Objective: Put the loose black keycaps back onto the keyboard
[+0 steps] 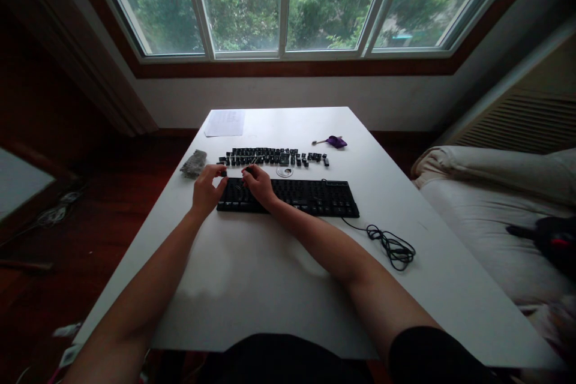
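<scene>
Fine fingertip work at the left end of the keyboard [315,197].
The left hand [208,189] pinches what looks like a keycap [224,173]; the right hand [259,183] grips a wire-ended tool [254,161]. Light pressure, kept square to each small piece, should serve best. Just beyond the keyboard, a round dish [279,174] seems to hold something dark, too small to identify.

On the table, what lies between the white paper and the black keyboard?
In the head view, loose black keycaps in rows, then a small round item nearer the keyboard; the left hand and right hand also reach in.
</scene>
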A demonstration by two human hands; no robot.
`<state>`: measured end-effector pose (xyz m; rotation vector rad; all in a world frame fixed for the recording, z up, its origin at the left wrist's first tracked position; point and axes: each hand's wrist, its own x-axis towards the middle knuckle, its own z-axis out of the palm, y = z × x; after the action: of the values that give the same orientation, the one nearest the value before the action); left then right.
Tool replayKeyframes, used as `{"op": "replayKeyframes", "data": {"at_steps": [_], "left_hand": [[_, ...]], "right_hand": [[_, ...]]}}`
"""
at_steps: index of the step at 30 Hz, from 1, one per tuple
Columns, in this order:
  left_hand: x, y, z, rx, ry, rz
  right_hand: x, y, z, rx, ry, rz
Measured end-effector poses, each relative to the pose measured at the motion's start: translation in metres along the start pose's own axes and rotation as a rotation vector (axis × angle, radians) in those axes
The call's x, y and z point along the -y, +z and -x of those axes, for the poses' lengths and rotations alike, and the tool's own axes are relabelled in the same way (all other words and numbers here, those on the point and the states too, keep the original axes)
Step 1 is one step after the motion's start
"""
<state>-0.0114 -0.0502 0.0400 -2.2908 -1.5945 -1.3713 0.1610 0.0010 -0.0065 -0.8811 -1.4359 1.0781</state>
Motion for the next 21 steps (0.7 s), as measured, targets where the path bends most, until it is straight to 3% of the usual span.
{"op": "replayKeyframes", "data": {"at_steps": [10,18,21], "left_hand": [[-0.011,-0.002,-0.001,-0.01,-0.009,0.043],[-0.062,-0.019,-0.012,-0.056,0.03,0.174],[-0.071,-0.023,-0.015,-0.034,0.057,0.241]], "right_hand": [[0.0,0.0,0.0,-0.005,0.011,0.035],[0.001,0.001,0.001,-0.008,0.011,0.045],[0.002,0.0,0.001,-0.013,0.008,0.064]]}}
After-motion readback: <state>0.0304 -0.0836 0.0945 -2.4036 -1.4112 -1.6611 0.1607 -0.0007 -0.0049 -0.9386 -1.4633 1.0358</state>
